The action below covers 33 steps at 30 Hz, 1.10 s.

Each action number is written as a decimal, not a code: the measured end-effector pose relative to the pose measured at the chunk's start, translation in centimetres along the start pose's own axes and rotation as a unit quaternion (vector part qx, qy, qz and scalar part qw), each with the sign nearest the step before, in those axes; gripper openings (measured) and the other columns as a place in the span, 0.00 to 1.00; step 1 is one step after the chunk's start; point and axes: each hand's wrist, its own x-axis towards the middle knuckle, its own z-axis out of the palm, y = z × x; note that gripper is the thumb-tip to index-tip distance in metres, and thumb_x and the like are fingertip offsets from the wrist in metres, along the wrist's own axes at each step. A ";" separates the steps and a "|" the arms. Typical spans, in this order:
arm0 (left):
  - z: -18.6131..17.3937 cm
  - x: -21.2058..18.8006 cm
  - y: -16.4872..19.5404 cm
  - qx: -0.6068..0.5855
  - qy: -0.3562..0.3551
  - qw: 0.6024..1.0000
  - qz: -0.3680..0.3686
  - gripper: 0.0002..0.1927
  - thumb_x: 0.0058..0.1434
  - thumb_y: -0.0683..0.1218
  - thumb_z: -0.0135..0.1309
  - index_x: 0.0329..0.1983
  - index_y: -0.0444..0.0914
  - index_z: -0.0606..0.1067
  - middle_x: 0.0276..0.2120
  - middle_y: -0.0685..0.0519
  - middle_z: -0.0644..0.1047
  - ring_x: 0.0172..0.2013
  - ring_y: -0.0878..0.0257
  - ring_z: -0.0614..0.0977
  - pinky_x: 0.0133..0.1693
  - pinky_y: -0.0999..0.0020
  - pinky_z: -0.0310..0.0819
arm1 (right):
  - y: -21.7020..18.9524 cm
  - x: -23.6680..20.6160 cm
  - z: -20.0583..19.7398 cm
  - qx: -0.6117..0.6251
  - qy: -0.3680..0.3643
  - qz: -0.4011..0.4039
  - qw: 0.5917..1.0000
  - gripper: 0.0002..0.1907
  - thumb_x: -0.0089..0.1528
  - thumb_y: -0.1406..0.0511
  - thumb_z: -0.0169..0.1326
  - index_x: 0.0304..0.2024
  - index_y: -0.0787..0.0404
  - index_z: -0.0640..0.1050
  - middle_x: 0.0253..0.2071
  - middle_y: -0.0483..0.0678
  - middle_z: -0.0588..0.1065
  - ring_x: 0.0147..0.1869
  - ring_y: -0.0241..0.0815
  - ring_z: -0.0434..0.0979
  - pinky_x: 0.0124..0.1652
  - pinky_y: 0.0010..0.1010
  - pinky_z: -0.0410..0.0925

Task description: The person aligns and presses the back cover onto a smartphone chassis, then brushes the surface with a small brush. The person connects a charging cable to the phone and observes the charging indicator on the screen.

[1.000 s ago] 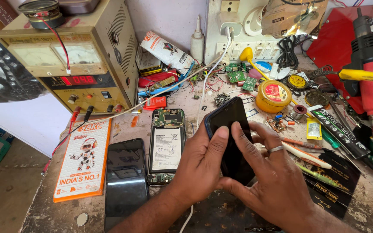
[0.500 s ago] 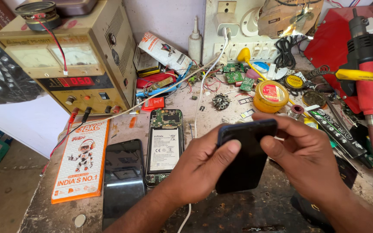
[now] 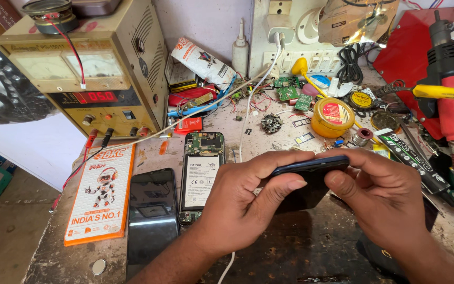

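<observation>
Held edge-on at centre frame between left hand [image 3: 237,210] and right hand [image 3: 382,197], fingers closed along the dark phone back cover [image 3: 306,173], seemingly for inspecting its rim, right of the opened phone [image 3: 202,176].

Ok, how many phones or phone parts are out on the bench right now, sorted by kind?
Dark phone, held edge-on by left hand and right hand: 1
Opened phone, battery and board showing: 1
Black phone or screen lying flat: 1
Orange phone-accessory box: 1
Total: 4
</observation>
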 end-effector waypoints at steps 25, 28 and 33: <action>-0.1 0.2 0.6 0.031 -0.015 0.999 0.039 0.21 0.69 0.44 0.57 0.64 0.35 0.70 0.49 0.46 0.82 0.46 0.63 0.86 0.49 0.72 0.80 | -1.1 -0.3 -0.7 -0.082 0.042 -0.075 0.993 0.15 0.65 0.76 0.58 0.54 0.69 0.79 0.49 0.54 0.81 0.52 0.38 0.81 0.53 0.28 0.75; 0.2 0.4 0.5 0.100 -0.033 0.994 -0.018 0.18 0.69 0.45 0.56 0.61 0.36 0.73 0.37 0.45 0.81 0.35 0.59 0.85 0.40 0.68 0.79 | -1.8 0.7 -0.3 -0.048 0.059 -0.041 0.996 0.14 0.67 0.74 0.56 0.55 0.70 0.79 0.49 0.54 0.81 0.51 0.39 0.80 0.53 0.30 0.75; 0.6 0.2 0.3 0.193 -0.004 0.981 0.021 0.15 0.69 0.44 0.56 0.57 0.37 0.76 0.35 0.44 0.82 0.33 0.52 0.86 0.35 0.61 0.79 | -4.6 1.0 0.5 -0.143 -0.013 -0.124 0.982 0.18 0.62 0.70 0.54 0.55 0.67 0.76 0.55 0.51 0.77 0.59 0.40 0.77 0.58 0.31 0.70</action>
